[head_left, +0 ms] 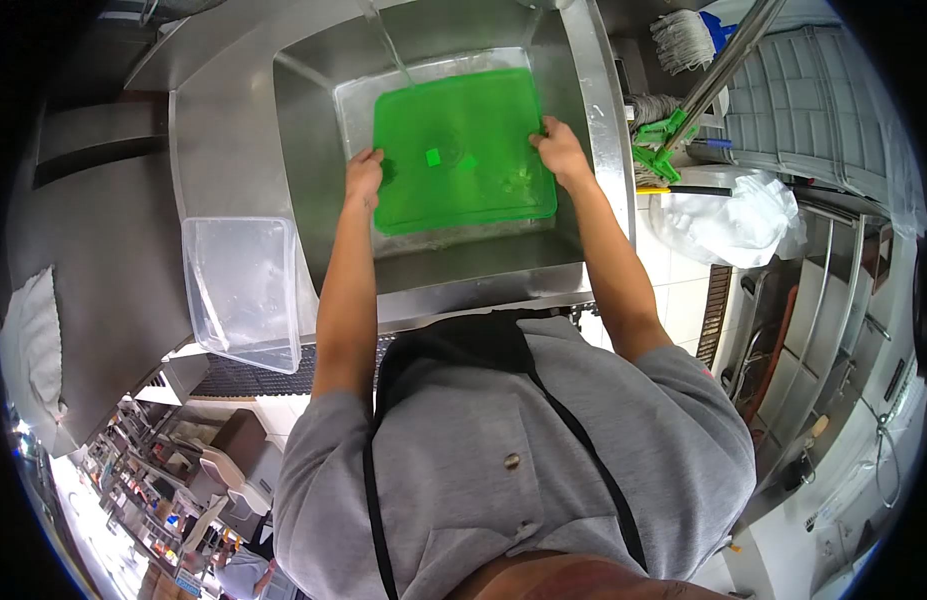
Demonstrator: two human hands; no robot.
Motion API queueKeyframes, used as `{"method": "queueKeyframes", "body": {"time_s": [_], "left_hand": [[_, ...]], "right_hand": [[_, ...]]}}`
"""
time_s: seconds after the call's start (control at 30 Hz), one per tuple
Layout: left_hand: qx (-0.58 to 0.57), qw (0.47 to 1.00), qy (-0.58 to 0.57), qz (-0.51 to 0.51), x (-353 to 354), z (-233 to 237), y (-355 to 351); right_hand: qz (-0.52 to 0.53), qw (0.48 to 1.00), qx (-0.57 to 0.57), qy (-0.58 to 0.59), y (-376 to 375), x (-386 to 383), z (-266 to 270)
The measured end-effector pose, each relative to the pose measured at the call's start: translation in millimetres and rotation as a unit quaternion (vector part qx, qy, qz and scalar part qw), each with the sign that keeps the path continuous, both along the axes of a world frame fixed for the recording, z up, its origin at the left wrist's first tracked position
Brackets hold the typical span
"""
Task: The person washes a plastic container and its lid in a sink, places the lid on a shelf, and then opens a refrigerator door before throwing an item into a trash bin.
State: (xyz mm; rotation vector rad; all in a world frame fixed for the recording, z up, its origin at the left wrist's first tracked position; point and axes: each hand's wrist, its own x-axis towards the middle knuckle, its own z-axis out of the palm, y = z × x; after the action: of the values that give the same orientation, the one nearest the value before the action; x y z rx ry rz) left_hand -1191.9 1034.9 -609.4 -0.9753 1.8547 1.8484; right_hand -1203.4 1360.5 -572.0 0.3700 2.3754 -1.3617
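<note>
A green translucent plastic lid, rectangular with rounded corners, is held level over the steel sink. My left hand grips its left edge, and my right hand grips the right edge; the fingers of both are partly hidden around the rim. What looks like a thin stream of water comes down at the lid's far side. Wet patches shine on the green surface. To the left, on the sink's ledge, stands a clear plastic container, overhanging the front edge.
A steel counter extends left, with a white cloth near its edge. Mops with green clamps and a white plastic bag are on the right. Another person is far off at lower left.
</note>
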Motion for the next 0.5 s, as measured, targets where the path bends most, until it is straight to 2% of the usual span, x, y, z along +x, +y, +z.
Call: {"method": "queueKeyframes", "body": {"time_s": [0.03, 0.1, 0.23, 0.3, 0.43, 0.5], "left_hand": [[-0.004, 1.0, 0.0, -0.002, 3.4, 1.8, -4.7], [-0.109, 0.99, 0.082, 0.026, 10.5, 6.0, -15.3], [-0.168, 0.974, 0.145, 0.036, 16.4, 54.1, -13.3], [-0.232, 0.958, 0.167, 0.021, 21.6, 69.8, -15.4], [-0.217, 0.954, 0.197, 0.055, 34.0, 77.8, -9.2], [-0.272, 0.94, 0.203, 0.034, 40.9, 71.3, -6.9]], "right_hand": [[-0.002, 1.0, -0.004, 0.0, -2.2, 0.5, -14.5], [-0.082, 0.976, -0.18, -0.089, -12.4, 1.3, -41.9], [-0.098, 0.963, -0.178, -0.177, -47.6, -6.0, -34.7], [-0.192, 0.9, -0.302, -0.248, -65.2, -10.5, -32.2], [-0.261, 0.861, -0.381, -0.213, -80.5, -24.3, -82.8], [-0.321, 0.811, -0.416, -0.258, -84.4, -31.0, -91.2]]}}
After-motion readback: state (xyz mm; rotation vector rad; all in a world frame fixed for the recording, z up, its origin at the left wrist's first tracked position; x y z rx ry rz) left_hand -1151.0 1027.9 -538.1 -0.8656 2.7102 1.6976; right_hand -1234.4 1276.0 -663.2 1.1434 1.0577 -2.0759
